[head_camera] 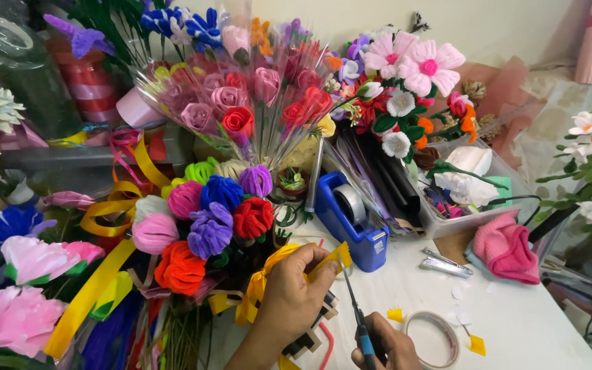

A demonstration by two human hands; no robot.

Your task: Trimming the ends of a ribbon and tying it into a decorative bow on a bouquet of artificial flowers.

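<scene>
My left hand [294, 294] pinches a yellow ribbon [333, 259] and holds its end up over the white table [515, 322]. My right hand [388, 348], at the bottom edge, grips scissors [353, 301] with blue handles; the blades point up and meet the ribbon's end. The ribbon trails left from my fingers in loops toward a bouquet of fuzzy craft flowers [207, 219] in pink, purple, blue, red and orange.
A blue tape dispenser [348, 219] stands just beyond my hands. A tape roll [436, 338] and yellow ribbon scraps [475, 344] lie at the right, with metal clips [445, 262] and a pink cloth [508, 250]. A clear box [462, 218] and wrapped roses [255, 103] crowd the back.
</scene>
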